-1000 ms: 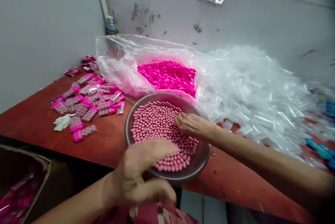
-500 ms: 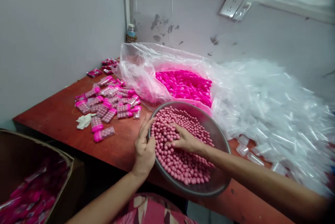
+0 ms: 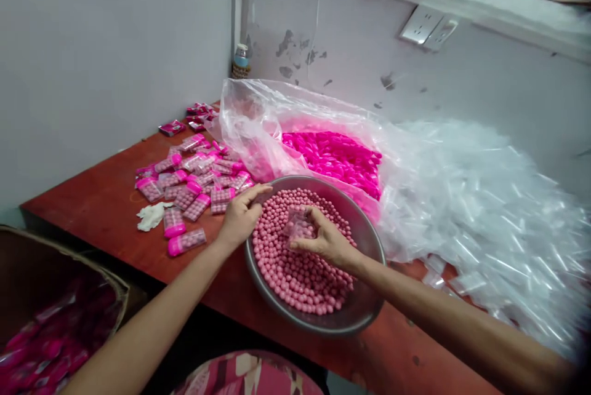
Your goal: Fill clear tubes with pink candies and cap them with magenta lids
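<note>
A person is sitting at a reddish-brown desk (image 3: pixel 106 210) pushed into the corner of a room with pale grey walls. A round metal bowl (image 3: pixel 364 315) full of small pink balls (image 3: pixel 295 272) is standing at the desk's near edge. The right hand (image 3: pixel 325 241) is hovering over the balls, its grip pinching a small clear case (image 3: pixel 298 226) just above them. The left hand (image 3: pixel 241 218) is resting on the bowl's left rim, fingers loosely curled and holding nothing.

Behind the bowl, an open clear plastic bag (image 3: pixel 258 118) is holding bright pink caps (image 3: pixel 337 158). To the right, a large heap of empty clear cases (image 3: pixel 489 198) is spreading across the desk. To the left, filled cases with pink caps (image 3: pixel 184 186) are lying scattered, beside a crumpled white scrap (image 3: pixel 150 215). A cardboard box (image 3: pixel 55 296) is sitting below the desk at lower left. A small bottle (image 3: pixel 240 61) is standing in the corner, and a wall socket (image 3: pixel 427 27) is showing on the scuffed back wall.
</note>
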